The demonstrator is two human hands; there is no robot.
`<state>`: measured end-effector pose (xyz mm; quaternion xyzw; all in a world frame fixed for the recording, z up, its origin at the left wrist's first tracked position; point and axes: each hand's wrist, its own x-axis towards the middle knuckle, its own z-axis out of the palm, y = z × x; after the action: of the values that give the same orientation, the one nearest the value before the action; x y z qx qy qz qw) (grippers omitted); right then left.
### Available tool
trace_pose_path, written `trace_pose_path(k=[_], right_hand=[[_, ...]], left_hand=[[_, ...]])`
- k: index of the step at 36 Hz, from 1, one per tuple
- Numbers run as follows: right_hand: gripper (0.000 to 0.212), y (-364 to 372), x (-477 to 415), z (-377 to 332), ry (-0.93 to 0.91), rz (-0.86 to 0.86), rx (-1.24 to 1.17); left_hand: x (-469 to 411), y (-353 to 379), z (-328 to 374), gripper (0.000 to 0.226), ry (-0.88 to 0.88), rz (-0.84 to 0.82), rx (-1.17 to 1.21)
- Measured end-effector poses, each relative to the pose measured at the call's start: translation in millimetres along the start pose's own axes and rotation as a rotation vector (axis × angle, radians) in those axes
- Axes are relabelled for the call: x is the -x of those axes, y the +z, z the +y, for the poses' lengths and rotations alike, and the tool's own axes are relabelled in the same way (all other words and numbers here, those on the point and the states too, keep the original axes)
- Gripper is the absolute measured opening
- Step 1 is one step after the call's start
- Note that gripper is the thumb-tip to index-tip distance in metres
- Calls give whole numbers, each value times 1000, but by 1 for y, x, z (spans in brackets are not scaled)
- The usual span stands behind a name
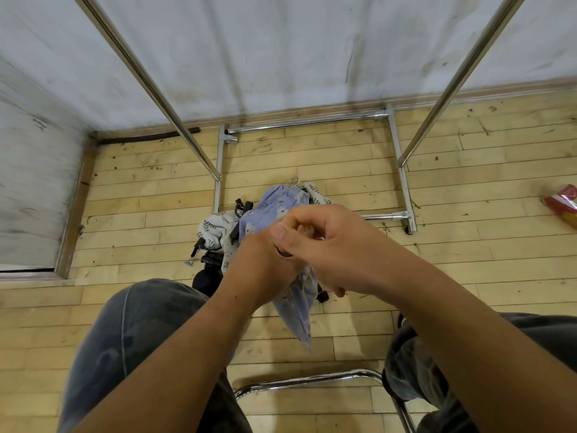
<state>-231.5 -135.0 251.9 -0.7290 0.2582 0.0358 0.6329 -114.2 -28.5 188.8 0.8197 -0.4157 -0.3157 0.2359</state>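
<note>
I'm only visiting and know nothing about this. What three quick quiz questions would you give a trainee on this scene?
1. True or false: the blue cloth hangs from the rack.
2. What lies on the floor at the far right? A) a shoe B) a red bag C) a bucket
3. Fill in: the leaf-print cloth lies on a ____ floor.

Key: 1 false, since the left hand holds it; 2 B; 3 wooden.

Blue garment [281,204], middle hidden behind left grip [262,264] and right grip [327,242]; red packet [562,200], cut off by right edge
</note>
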Motion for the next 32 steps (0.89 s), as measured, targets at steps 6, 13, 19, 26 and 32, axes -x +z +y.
trace_pose_path(k=[6, 13, 19, 26, 32], right_hand=[[40, 1, -6, 9, 5, 178, 184], [55, 6, -11, 10, -38, 271, 41], [59, 1, -9, 5, -41, 253, -108], [52, 7, -4, 5, -75, 221, -95], [55, 9, -2, 4, -156, 208, 16]], left_hand=[[7, -7, 4, 31, 7, 4, 143], [5, -1, 12, 40, 121, -165, 167], [2, 1, 3, 51, 69, -142, 145], [1, 5, 1, 21, 2, -172, 88], [-2, 12, -5, 38, 45, -161, -21]])
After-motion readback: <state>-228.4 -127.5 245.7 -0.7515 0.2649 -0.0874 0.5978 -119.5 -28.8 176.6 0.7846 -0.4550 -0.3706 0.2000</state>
